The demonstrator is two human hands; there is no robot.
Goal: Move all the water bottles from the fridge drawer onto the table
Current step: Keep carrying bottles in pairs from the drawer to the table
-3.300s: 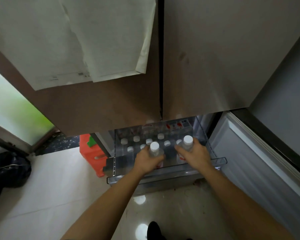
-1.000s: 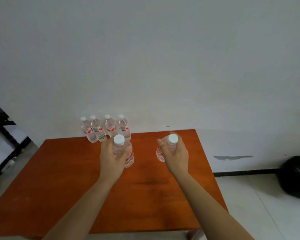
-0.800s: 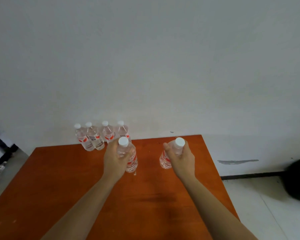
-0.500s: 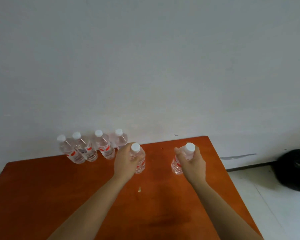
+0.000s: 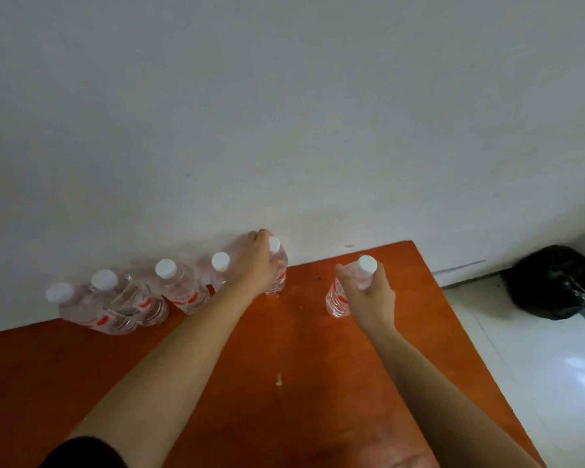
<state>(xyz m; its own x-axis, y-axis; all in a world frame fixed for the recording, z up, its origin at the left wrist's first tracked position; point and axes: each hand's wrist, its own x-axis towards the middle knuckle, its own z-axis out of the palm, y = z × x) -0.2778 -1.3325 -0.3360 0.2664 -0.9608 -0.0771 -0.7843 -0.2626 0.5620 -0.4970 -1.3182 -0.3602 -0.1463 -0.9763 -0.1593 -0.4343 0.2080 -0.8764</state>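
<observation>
**Two bottles in hand at the back of the worktop**

The left hand [image 5: 260, 265] curls around the left bottle [image 5: 279, 282] just below its white cap. This bottle stands upright at the back edge of the orange-brown worktop [image 5: 284, 417], close to the wall [image 5: 284, 130]. It is just right of a row of four bottles [image 5: 183, 292] lined up along that edge.

The right hand [image 5: 374, 298] grips the right bottle [image 5: 336, 297] near its neck, tilted a little. Whether its base touches the surface cannot be told.

Open wood lies between the two held bottles, and more to the right as far as the worktop's right edge. The near half is bare except for a pale speck [image 5: 278, 380]. Beyond the right edge, a black bag [image 5: 554, 282] sits on the floor [image 5: 537, 366] by the wall.
</observation>
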